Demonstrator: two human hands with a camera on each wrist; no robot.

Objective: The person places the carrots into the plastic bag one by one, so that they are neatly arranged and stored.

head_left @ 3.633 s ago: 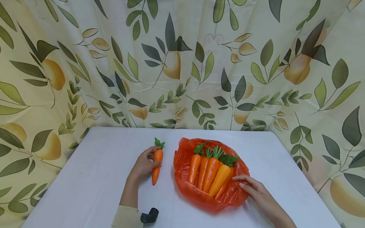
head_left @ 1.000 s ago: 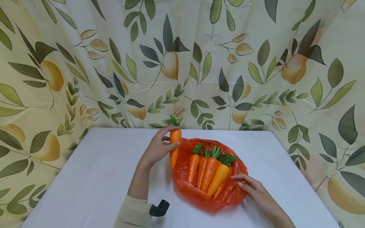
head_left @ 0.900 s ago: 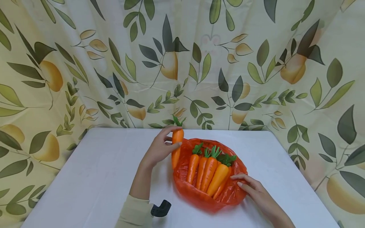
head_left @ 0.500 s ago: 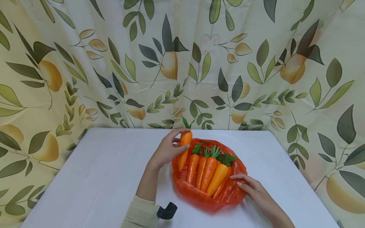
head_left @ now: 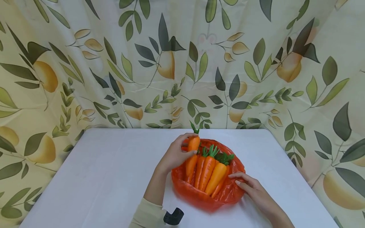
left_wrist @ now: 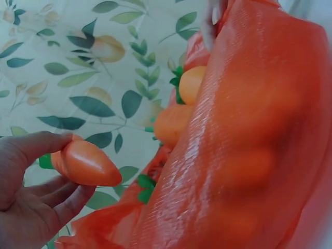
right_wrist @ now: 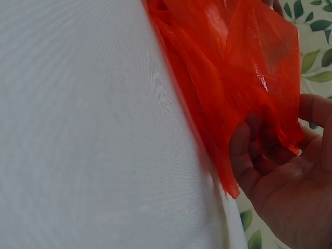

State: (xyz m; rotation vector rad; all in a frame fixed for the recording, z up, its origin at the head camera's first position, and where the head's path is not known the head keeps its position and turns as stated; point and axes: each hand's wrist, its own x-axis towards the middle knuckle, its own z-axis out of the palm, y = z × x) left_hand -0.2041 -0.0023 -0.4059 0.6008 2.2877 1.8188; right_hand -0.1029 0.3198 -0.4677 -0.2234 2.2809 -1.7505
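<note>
My left hand (head_left: 174, 155) holds an orange carrot (head_left: 194, 144) with a green top between thumb and fingers, over the left side of a red plastic bag (head_left: 196, 199). In the left wrist view the carrot (left_wrist: 91, 163) points its tip toward the bag (left_wrist: 249, 129). Inside the opened bag, several carrots (head_left: 207, 173) lie side by side, green tops toward the back; one is more yellow-orange. The held carrot partly covers the leftmost one. At the bag's right rim, my right hand (head_left: 253, 190) grips the plastic; the right wrist view shows the fingers (right_wrist: 241, 150) curled at its edge.
The bag stands on a white-covered table (head_left: 114, 171). Behind the table's far edge hangs a curtain (head_left: 148, 76) printed with leaves and fruit. A black device (head_left: 174, 216) sits at my left wrist, by the beige sleeve (head_left: 148, 215).
The left hand has carried the carrot from the table left of the bag, up and rightward, over the bag's left side. My right hand has stayed at the bag's right rim.
</note>
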